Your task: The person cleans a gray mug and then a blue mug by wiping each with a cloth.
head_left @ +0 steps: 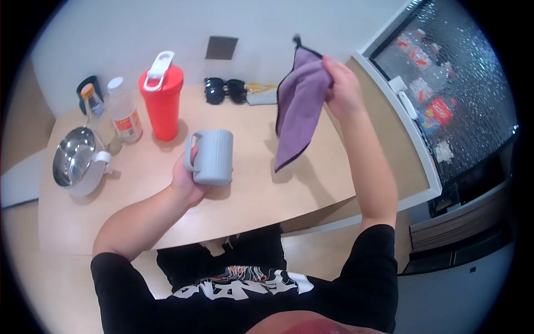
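My left hand [188, 181] is closed around a ribbed grey-blue mug [214, 157] with its handle towards the left. The mug is held over the front half of the table; part of my fingers is hidden behind it. Up at the right, my right hand [344, 89] pinches a purple cloth [300, 106] with dark edging. The cloth hangs down in folds, apart from the mug, with a dark loop at its top corner.
On the wooden table [261, 206] stand a red shaker bottle [162, 108], a clear plastic bottle [125, 114], a glass bottle [99, 114] with an orange cap, and a steel-lined bowl [83, 167]. Sunglasses [225, 91] lie by the wall. A textured glass pane [445, 83] is at right.
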The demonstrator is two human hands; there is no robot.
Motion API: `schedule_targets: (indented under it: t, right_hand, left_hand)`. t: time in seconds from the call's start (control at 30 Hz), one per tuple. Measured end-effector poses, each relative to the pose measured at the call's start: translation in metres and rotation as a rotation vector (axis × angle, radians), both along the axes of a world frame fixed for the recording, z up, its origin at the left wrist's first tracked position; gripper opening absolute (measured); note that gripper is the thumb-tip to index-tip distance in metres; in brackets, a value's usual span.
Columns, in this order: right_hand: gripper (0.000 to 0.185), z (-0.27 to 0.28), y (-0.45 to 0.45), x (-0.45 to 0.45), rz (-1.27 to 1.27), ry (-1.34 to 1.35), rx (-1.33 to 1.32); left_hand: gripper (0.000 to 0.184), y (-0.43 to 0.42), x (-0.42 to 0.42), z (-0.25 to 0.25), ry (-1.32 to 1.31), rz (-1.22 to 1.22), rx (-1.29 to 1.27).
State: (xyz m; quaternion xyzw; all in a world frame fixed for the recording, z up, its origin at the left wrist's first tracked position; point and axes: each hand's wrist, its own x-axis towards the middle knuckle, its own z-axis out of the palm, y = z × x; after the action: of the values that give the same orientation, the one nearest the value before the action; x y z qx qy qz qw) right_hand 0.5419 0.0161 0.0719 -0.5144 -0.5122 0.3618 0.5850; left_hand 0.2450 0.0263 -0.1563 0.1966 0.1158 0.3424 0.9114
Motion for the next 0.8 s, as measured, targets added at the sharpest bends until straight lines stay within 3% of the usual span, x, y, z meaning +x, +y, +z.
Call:
schedule_targets:
  t: [0.07, 0.13, 0.23, 0.3, 0.4, 0.43, 0.47, 0.53, 0.6, 0.7, 0.77, 0.8]
  right_hand:
    - [0.029, -0.011, -0.022, -0.027, 0.22, 0.136, 0.112]
    - [0.031, -0.049, -0.039, -0.063, 0.664, 0.165, 0.165]
    - [0.031, -0.137, -0.04, -0.119, 0.543, -0.62, 0.234]
    - [0.04, -0.174, -0.037, -0.133, 0.406, -0.563, 0.386]
    - [0.052, -0.196, -0.039, -0.161, 0.23, 0.14, 0.191]
    - [0.054, -0.194, -0.043, -0.164, 0.222, 0.249, 0.045]
    - [0.056, -0.188, -0.047, -0.167, 0.211, 0.356, -0.098]
    - [0.057, -0.196, -0.041, -0.163, 0.266, 0.405, -0.127]
    - [0.063, -0.202, -0.039, -0.16, 0.278, 0.221, 0.004]
    - [0.073, -0.198, -0.035, -0.155, 0.382, -0.015, 0.174]
    - [0.08, -0.191, -0.033, -0.154, 0.466, -0.091, 0.201]
    - [0.083, -0.188, -0.032, -0.155, 0.497, -0.096, 0.178]
  left_hand:
    - [0.064, 0.002, 0.001, -0.005, -0.033, 0.046, -0.038]
    - [0.061, 0.004, 0.001, -0.009, -0.064, 0.115, 0.009]
    - [0.06, -0.001, 0.002, -0.015, -0.242, 0.153, 0.105]
    - [0.063, -0.002, 0.004, -0.013, -0.172, 0.168, 0.105]
    - [0.062, 0.004, 0.004, -0.02, -0.114, 0.174, 0.285]
    - [0.058, 0.003, 0.001, -0.017, -0.19, 0.197, 0.354]
    - [0.055, -0.001, 0.005, -0.016, -0.06, 0.314, 0.398]
    - [0.05, -0.011, 0.006, -0.01, 0.106, 0.504, 0.635]
    - [0.048, -0.021, 0.008, 0.001, 0.219, 0.638, 0.771]
    - [0.049, -0.019, 0.006, 0.0, -0.012, 0.448, 0.469]
    - [0.05, -0.01, 0.001, -0.003, -0.296, 0.148, -0.052]
    - [0.053, -0.004, -0.003, -0.007, -0.371, 0.069, 0.017]
